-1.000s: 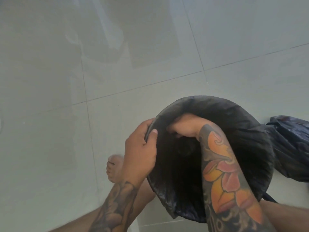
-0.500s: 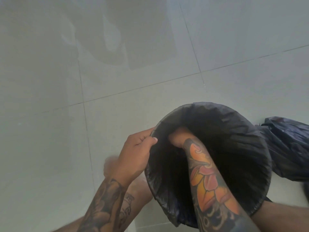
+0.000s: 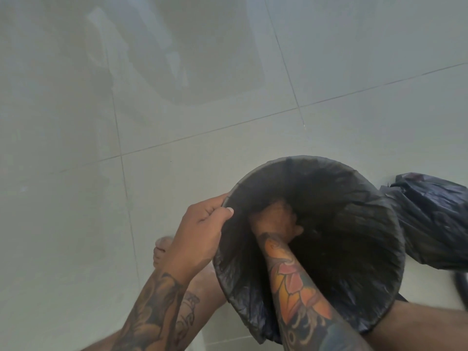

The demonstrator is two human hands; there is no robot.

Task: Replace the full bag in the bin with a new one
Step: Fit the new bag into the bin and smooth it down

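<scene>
A round black bin (image 3: 291,160) stands on the pale tiled floor, lined with a new black bag (image 3: 354,236) whose edge folds over the rim. My left hand (image 3: 200,224) grips the rim and the bag's edge at the bin's left side, thumb inside. My right hand (image 3: 276,219) reaches down inside the bin against the liner, its fingers hidden in the dark. The full black bag (image 3: 435,219) lies on the floor just right of the bin.
Pale glossy floor tiles (image 3: 177,97) spread out ahead and to the left. A bare foot (image 3: 162,249) and leg sit left of the bin, behind my left hand. Another leg (image 3: 417,317) shows at the lower right.
My right hand has pushed from the rim deeper into the bin, pressing the liner down. My left hand has stayed on the rim, and the view has shifted slightly.
</scene>
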